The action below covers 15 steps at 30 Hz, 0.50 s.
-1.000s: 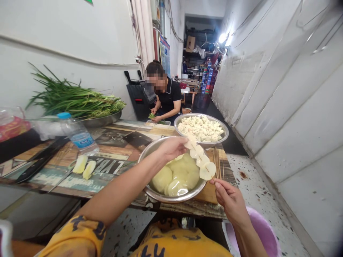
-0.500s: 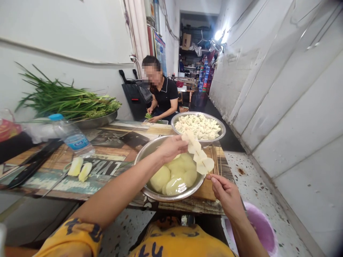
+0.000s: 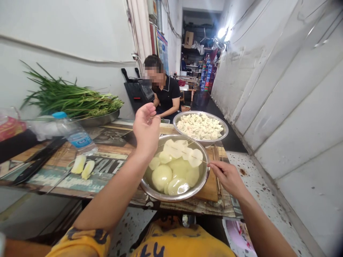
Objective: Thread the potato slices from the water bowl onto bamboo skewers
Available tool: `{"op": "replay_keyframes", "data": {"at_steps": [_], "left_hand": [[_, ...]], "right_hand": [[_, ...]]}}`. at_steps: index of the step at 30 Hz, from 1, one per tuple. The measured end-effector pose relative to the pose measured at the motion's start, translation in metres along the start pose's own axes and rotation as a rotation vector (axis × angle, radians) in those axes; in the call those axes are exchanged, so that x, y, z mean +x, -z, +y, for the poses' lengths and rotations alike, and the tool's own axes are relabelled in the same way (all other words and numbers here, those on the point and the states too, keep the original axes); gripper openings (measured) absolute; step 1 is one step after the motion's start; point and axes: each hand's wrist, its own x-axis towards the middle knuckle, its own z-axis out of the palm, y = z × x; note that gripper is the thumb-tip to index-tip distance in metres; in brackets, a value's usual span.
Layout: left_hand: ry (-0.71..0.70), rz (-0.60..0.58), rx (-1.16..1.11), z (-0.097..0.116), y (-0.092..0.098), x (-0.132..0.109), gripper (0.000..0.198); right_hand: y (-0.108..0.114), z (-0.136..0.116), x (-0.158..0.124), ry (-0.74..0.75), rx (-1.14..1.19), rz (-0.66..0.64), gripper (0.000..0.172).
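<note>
My right hand (image 3: 225,175), fingers pinched, holds the end of a thin wooden skewer (image 3: 204,161) at the bowl's right rim. Several pale thin slices (image 3: 195,157), which look like potato, are threaded along the skewer, over the far part of the metal bowl (image 3: 173,198). My left hand (image 3: 147,130) is raised above the bowl's left side, fingers loosely curled and apart, with nothing visible in it. In the bowl, more pale round slices (image 3: 162,177) lie in liquid. Another skewer's thin end shows behind the threaded slices.
A wide metal basin (image 3: 200,126) of pale chopped pieces stands behind the bowl. At left are a plastic bottle (image 3: 79,137), two pale yellow vegetable pieces (image 3: 78,164), a black-handled knife (image 3: 29,171) and heaped green stalks (image 3: 72,100). A person (image 3: 167,94) sits across the table.
My left hand has let go of the slices and moved left and up. The loaded skewer has swung lower and flatter over the bowl, still in my right hand.
</note>
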Motion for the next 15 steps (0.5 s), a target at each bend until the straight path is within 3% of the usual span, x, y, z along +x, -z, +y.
{"op": "replay_keyframes", "data": {"at_steps": [4, 7, 9, 12, 15], "left_hand": [[-0.004, -0.064, -0.031, 0.012, 0.007, -0.002, 0.031], [0.056, -0.096, -0.013, 0.013, 0.008, -0.007, 0.026], [0.107, -0.183, 0.033, 0.014, 0.007, -0.011, 0.021], [0.178, -0.540, 0.132, 0.016, 0.004, -0.018, 0.012], [0.215, -0.980, 0.264, 0.011, -0.002, -0.030, 0.009]], "right_hand": [[-0.007, -0.001, 0.067, 0.246, -0.127, -0.201, 0.022], [-0.025, 0.000, 0.115, 0.280, -0.182, -0.124, 0.016], [-0.032, 0.003, 0.131, 0.224, -0.230, -0.002, 0.031], [-0.027, 0.015, 0.115, 0.075, -0.305, 0.125, 0.038], [-0.009, 0.040, 0.070, -0.117, -0.405, 0.088, 0.032]]}}
